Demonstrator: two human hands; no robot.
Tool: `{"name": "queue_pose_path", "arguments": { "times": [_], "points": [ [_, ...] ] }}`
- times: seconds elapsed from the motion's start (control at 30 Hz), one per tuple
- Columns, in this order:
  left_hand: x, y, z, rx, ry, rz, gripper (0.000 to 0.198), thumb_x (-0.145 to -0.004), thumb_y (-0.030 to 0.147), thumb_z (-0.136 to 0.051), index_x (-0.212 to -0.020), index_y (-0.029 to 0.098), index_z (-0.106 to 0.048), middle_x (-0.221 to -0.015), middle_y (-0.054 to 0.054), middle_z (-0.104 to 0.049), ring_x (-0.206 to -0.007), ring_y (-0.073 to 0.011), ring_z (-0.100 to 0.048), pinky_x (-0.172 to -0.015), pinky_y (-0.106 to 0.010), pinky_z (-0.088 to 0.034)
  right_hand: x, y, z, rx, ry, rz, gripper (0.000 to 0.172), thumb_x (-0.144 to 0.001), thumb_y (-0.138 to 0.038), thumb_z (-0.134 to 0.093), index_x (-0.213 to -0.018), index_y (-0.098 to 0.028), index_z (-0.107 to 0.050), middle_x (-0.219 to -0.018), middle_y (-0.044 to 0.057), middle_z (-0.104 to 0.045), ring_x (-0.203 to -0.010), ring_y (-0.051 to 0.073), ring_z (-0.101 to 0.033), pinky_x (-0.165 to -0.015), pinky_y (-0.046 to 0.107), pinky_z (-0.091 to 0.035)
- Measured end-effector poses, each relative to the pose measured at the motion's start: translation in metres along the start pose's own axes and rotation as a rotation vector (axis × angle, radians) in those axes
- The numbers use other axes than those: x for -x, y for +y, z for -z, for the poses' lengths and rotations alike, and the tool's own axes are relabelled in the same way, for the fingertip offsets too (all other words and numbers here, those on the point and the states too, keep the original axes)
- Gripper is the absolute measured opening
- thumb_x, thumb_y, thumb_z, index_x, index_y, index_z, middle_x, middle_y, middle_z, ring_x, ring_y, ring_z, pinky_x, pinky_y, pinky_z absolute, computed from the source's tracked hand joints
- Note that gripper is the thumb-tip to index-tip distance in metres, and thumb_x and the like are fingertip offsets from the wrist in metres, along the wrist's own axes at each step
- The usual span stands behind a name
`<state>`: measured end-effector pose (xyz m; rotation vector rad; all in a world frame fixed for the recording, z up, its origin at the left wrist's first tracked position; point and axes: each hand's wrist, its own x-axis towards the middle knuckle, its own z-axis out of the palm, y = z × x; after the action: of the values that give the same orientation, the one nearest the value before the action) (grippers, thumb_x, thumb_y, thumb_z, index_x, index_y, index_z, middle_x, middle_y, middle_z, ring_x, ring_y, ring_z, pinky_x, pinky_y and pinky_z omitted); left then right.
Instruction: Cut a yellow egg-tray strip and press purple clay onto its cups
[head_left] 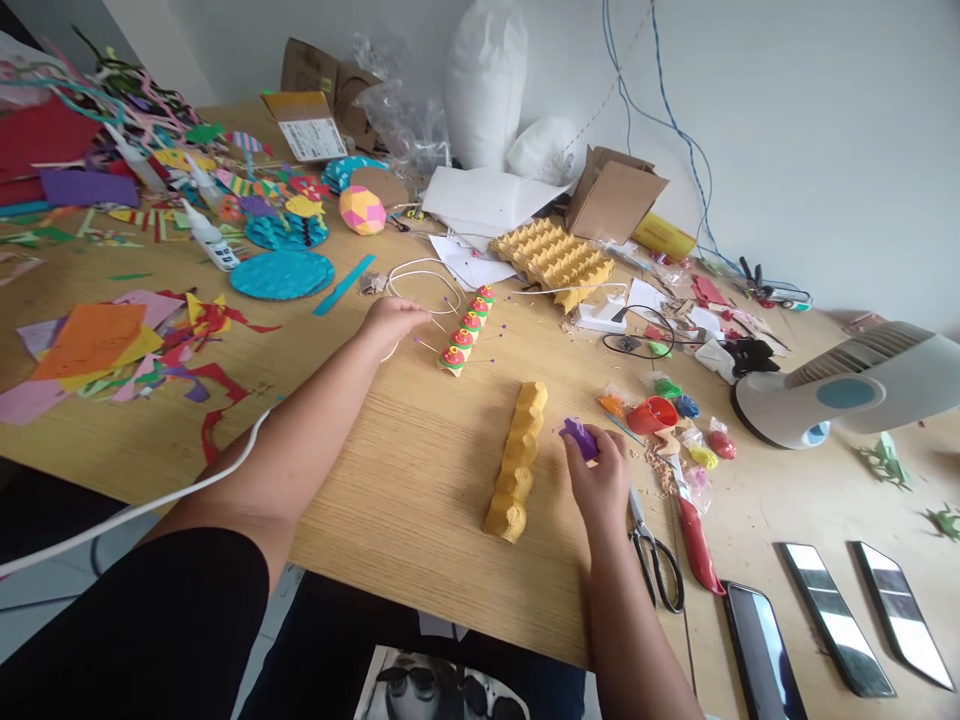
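Note:
My left hand [396, 322] is closed, its fingertips pinched at what looks like a thin stick on the left side of a caterpillar craft [466, 330]. The caterpillar is a row of red-topped bumps with green and yellow trim, and thin purple-tipped sticks jut from both sides. In my right hand [604, 475] is a small purple lump of clay [580, 438], apparently in clear wrap, gripped between thumb and fingers. Just left of that hand, a plain yellow-brown egg-carton strip [517, 460] lies lengthwise on the table [390, 500].
Scissors [656, 555] and a red-handled knife [699, 545] lie beside my right forearm. Beyond are a red cup [652, 414], wrapped clay lumps, a white fan [847, 385] and phones. An egg tray [555, 258] sits behind. Paper scraps crowd the left. A white cable crosses my left arm.

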<state>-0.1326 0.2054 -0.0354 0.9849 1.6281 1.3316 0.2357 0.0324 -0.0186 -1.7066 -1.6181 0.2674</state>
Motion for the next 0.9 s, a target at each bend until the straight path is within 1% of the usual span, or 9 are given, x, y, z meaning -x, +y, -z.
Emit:
{"name": "queue_pose_path", "arguments": {
  "times": [0.17,0.23,0.3,0.4,0.53,0.6,0.7,0.83,0.9],
  "points": [
    [-0.003,-0.004,0.004,0.029,0.011,-0.006,0.036,-0.052,0.036,-0.088,-0.077,0.015,-0.072,-0.074,-0.003,-0.071,-0.078,-0.0178,-0.06,-0.076,-0.031,-0.045,-0.006,0.017,0.009,0.21,-0.282,-0.071,0.039,-0.087,-0.046,-0.059,-0.109,-0.017,-0.072,-0.102,0.013,-0.068,-0.098,0.03,-0.063,-0.095,0.046,-0.047],
    [-0.001,-0.004,0.005,0.041,0.011,-0.011,0.035,-0.052,0.036,-0.088,-0.075,0.016,-0.071,-0.073,-0.003,-0.07,-0.077,-0.0182,-0.061,-0.075,-0.03,-0.046,-0.005,0.019,0.009,0.256,-0.25,-0.049,0.04,-0.086,-0.045,-0.059,-0.114,-0.019,-0.071,-0.108,0.014,-0.068,-0.104,0.032,-0.061,-0.096,0.049,-0.046],
    [0.001,-0.001,0.006,0.059,0.007,-0.012,0.033,-0.053,0.035,-0.087,-0.074,0.016,-0.071,-0.073,-0.002,-0.068,-0.075,-0.0178,-0.06,-0.073,-0.029,-0.046,-0.002,0.014,0.011,0.298,-0.143,-0.002,0.042,-0.085,-0.044,-0.061,-0.119,-0.021,-0.07,-0.116,0.015,-0.067,-0.11,0.035,-0.059,-0.097,0.053,-0.045],
    [0.006,0.009,0.01,0.071,0.006,-0.013,0.029,-0.055,0.032,-0.085,-0.074,0.016,-0.071,-0.073,-0.002,-0.067,-0.074,-0.017,-0.059,-0.072,-0.028,-0.047,-0.004,-0.008,0.018,0.357,-0.048,0.094,0.037,-0.087,-0.041,-0.062,-0.12,-0.025,-0.07,-0.128,0.015,-0.063,-0.118,0.038,-0.056,-0.098,0.056,-0.043],
    [0.011,0.022,0.014,0.045,0.028,-0.045,0.023,-0.061,0.029,-0.081,-0.077,0.016,-0.07,-0.071,-0.001,-0.065,-0.078,-0.0186,-0.061,-0.077,-0.028,-0.05,-0.031,-0.06,0.017,0.243,-0.161,0.31,0.023,-0.091,-0.037,-0.062,-0.108,-0.027,-0.075,-0.121,0.01,-0.068,-0.114,0.033,-0.061,-0.1,0.051,-0.045],
    [0.012,0.025,0.015,0.042,0.021,-0.042,0.021,-0.063,0.028,-0.08,-0.077,0.015,-0.07,-0.072,-0.002,-0.066,-0.081,-0.0192,-0.062,-0.079,-0.028,-0.05,-0.055,-0.09,0.003,0.114,-0.239,0.424,0.021,-0.092,-0.034,-0.063,-0.106,-0.026,-0.076,-0.117,0.009,-0.07,-0.111,0.029,-0.063,-0.1,0.046,-0.046],
    [0.013,0.027,0.014,0.064,-0.019,-0.063,0.02,-0.063,0.027,-0.081,-0.076,0.015,-0.071,-0.077,-0.003,-0.069,-0.086,-0.0209,-0.064,-0.082,-0.029,-0.05,-0.094,-0.129,-0.037,-0.01,-0.362,0.542,0.02,-0.091,-0.029,-0.064,-0.107,-0.023,-0.075,-0.114,0.009,-0.071,-0.113,0.027,-0.063,-0.102,0.042,-0.047],
    [0.016,0.03,0.012,0.091,-0.059,-0.065,0.021,-0.063,0.028,-0.081,-0.077,0.015,-0.073,-0.079,-0.003,-0.071,-0.092,-0.0229,-0.065,-0.085,-0.03,-0.051,-0.129,-0.163,-0.099,0.119,-0.419,0.575,0.025,-0.088,-0.028,-0.069,-0.111,-0.019,-0.075,-0.117,0.01,-0.071,-0.111,0.028,-0.061,-0.1,0.042,-0.046],
    [0.017,0.032,0.012,0.116,-0.088,-0.073,0.02,-0.064,0.028,-0.081,-0.077,0.015,-0.073,-0.079,-0.003,-0.072,-0.093,-0.0232,-0.066,-0.085,-0.031,-0.051,-0.138,-0.173,-0.121,0.202,-0.445,0.559,0.024,-0.086,-0.026,-0.071,-0.108,-0.019,-0.075,-0.116,0.01,-0.07,-0.11,0.029,-0.06,-0.098,0.043,-0.046]
  ]
}}
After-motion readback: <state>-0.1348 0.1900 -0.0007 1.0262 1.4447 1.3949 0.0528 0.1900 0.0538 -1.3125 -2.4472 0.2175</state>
